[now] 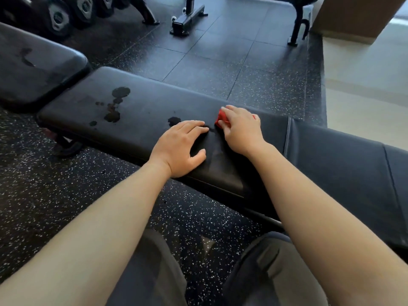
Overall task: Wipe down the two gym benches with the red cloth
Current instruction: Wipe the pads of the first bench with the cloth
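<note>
The red cloth (likely soft, light, best bunched) is gripped by the right hand on the bench pad; the left hand is spread there.

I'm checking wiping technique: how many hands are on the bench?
2. The left hand rests flat on the black bench pad; the right hand, beside it, holds the red cloth against the pad. Neither is hidden.
</note>
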